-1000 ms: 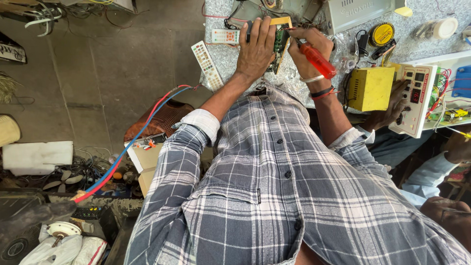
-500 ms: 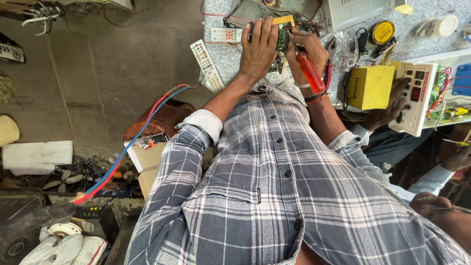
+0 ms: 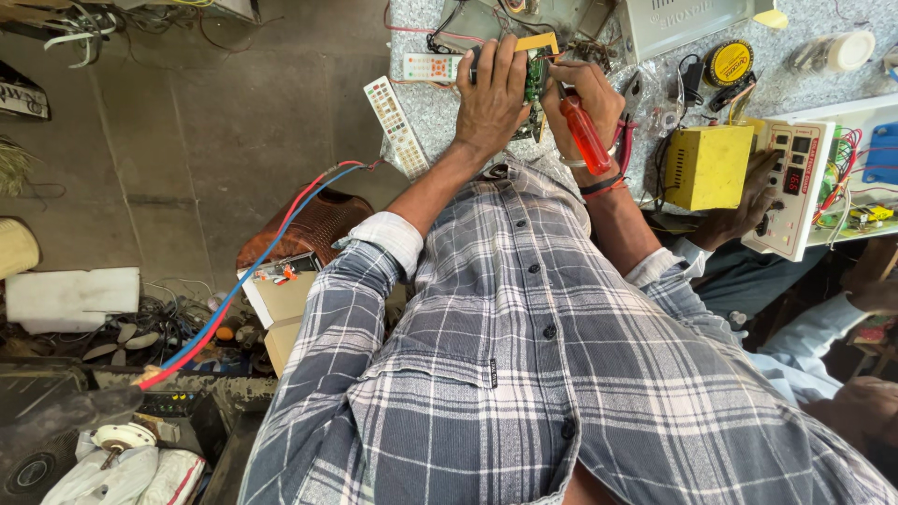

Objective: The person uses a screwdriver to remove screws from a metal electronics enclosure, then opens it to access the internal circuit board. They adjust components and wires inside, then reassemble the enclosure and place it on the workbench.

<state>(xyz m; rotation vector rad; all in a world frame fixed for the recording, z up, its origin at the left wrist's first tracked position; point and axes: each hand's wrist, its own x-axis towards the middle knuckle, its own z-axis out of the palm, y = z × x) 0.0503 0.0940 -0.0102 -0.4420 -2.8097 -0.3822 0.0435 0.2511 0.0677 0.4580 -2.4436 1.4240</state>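
Note:
My left hand (image 3: 493,93) lies flat over a green circuit board (image 3: 535,79) on the speckled bench top (image 3: 440,108), pressing it down. My right hand (image 3: 585,108) grips a screwdriver with a red handle (image 3: 585,136), its tip pointing up toward the board's right edge. Two remote controls lie left of my left hand: a small white one (image 3: 432,66) and a long white one (image 3: 396,126) hanging over the bench edge.
A yellow box (image 3: 708,166) sits right of my hands. Another person's hand (image 3: 753,192) touches a white meter panel (image 3: 795,187). A yellow tape roll (image 3: 729,63) and a grey unit (image 3: 687,23) lie farther back. Red and blue cables (image 3: 243,285) run across the floor clutter.
My right hand has turned the red screwdriver more upright and brought it closer to the board. My left hand stays on the board.

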